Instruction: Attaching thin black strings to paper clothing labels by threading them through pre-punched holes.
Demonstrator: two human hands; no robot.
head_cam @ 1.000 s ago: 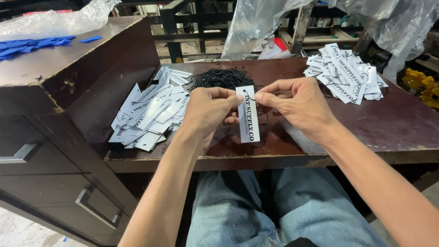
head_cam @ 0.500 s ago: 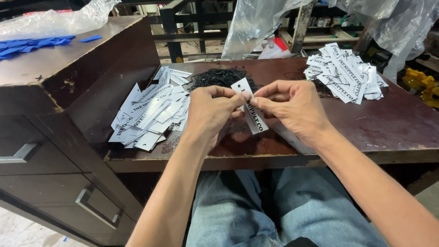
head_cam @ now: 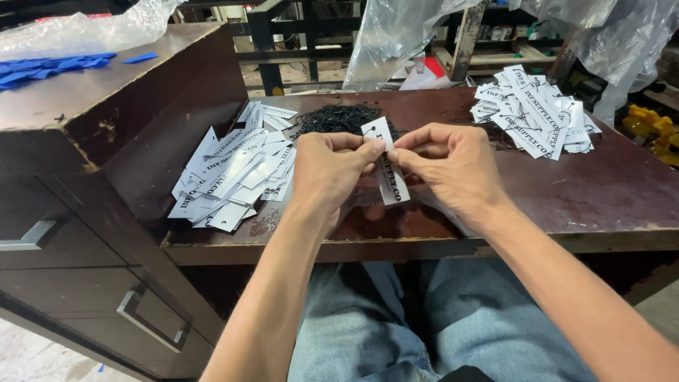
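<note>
Both hands meet over the middle of the dark brown table (head_cam: 608, 205). My left hand (head_cam: 329, 173) and my right hand (head_cam: 453, 166) pinch the top end of one narrow white printed tag (head_cam: 390, 177), which hangs tilted between them. A heap of thin black strings (head_cam: 339, 119) lies just behind the hands. A loose pile of the same white tags (head_cam: 237, 173) spreads to the left of my left hand. A second pile of white tags (head_cam: 534, 117) lies at the far right of the table.
A dark wooden cabinet (head_cam: 78, 141) with metal drawer handles stands at the left, with blue pieces (head_cam: 42, 69) and clear plastic on top. Plastic sheeting (head_cam: 396, 35) and a black metal frame stand behind the table. Yellow objects (head_cam: 654, 127) sit at the right edge. My jeans-clad legs show below.
The tag hung straight down a second ago. It has since been tilted and raised slightly, and both hands have closed in on its top end.
</note>
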